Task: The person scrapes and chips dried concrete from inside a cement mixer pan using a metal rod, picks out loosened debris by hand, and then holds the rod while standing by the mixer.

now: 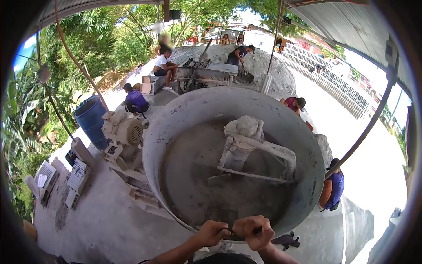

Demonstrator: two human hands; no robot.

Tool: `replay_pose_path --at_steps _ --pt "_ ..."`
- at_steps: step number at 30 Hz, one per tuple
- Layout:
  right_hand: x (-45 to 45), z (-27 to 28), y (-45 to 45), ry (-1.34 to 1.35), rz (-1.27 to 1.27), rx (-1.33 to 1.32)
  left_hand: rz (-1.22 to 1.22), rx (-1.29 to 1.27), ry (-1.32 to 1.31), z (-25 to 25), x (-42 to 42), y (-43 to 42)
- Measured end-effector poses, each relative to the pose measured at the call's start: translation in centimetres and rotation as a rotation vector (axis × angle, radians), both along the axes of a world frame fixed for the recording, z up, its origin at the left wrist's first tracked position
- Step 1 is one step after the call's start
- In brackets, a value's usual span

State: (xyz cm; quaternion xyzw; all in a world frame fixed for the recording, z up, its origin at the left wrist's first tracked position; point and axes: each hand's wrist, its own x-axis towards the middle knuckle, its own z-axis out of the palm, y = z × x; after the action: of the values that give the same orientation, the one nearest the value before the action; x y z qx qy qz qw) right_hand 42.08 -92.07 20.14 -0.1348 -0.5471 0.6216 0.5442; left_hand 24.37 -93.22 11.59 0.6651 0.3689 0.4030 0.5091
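Observation:
Both of my hands are raised close together at the near rim of a large round mixing pan (169,119). My left hand (212,233) is closed, thumb and fingers pressed together. Just to its right, my right hand (255,232) is curled into a fist. A thin dark piece (227,229) shows between them, too small to name, and another dark bit shows at the right fingers. Inside the pan stands a dust-coated mixer hub (245,130) with a bent metal arm (285,158). Grey residue covers the pan floor.
A motor (129,132) and a blue barrel (91,119) stand left of the pan. Concrete blocks (78,180) lie at left. Several people sit or work around, one crouching at right (335,189). Behind are a metal-topped table (222,67), a gravel heap (281,72) and stacked blocks (327,66).

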Motion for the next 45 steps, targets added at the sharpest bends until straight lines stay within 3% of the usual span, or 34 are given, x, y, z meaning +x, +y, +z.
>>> replay_pose_path --at_steps 3,5,7,9,10,12,15,18,23,29,32,36,39,41,43,45 --pt "-0.1 -5.5 1.7 0.018 -0.029 -0.093 0.134 0.052 0.177 -8.3 -0.1 0.6" --pt "0.3 -7.8 1.6 0.056 -0.106 -0.169 0.109 0.045 0.203 -8.0 0.3 -0.1" --pt "1.5 -5.3 0.1 0.141 -0.117 -0.159 0.08 0.054 0.232 -5.9 1.1 0.2" --pt "3.9 -2.1 -2.0 0.177 -0.07 -0.014 -0.027 0.011 0.041 -2.0 3.1 -1.7" --pt "4.7 -0.6 -2.7 0.183 -0.039 0.042 -0.036 0.002 0.064 -1.5 3.9 -2.0" --pt "5.5 -1.0 -2.8 0.164 -0.05 0.039 -0.036 0.109 0.033 -0.8 5.1 -2.5" --pt "5.3 -5.2 -1.3 0.111 -0.088 0.038 0.045 0.123 0.131 -6.7 4.8 -1.2" --pt "5.6 -6.3 -0.8 0.174 -0.205 -0.188 -0.007 0.036 0.237 -6.9 5.0 -0.3" --pt "8.4 -3.1 -3.6 0.234 -0.157 -0.051 -0.095 -0.01 0.161 -3.4 7.0 -1.9" --pt "6.6 -9.3 -2.7 0.275 -0.23 -0.185 -0.037 0.037 0.232 -7.5 6.1 -1.3" --pt "7.7 -6.8 -3.8 0.171 -0.27 -0.046 -0.111 0.033 0.178 -6.5 7.1 -1.0" --pt "10.1 -0.9 -5.0 0.152 -0.186 0.11 -0.145 0.025 0.004 -0.9 10.1 -3.3" --pt "8.8 -3.3 -3.1 0.02 -0.268 0.031 -0.059 0.009 -0.08 -3.1 10.3 -2.7" --pt "7.8 -6.2 -2.0 -0.002 -0.291 0.004 -0.035 -0.023 -0.071 -8.0 8.8 -2.0" --pt "7.5 -6.2 -1.4 0.009 -0.301 -0.157 -0.128 -0.194 -0.025 -8.4 8.1 -0.8" --pt "8.1 -4.3 -2.2 0.016 -0.338 -0.099 -0.167 -0.148 -0.052 -6.6 8.7 -1.3"
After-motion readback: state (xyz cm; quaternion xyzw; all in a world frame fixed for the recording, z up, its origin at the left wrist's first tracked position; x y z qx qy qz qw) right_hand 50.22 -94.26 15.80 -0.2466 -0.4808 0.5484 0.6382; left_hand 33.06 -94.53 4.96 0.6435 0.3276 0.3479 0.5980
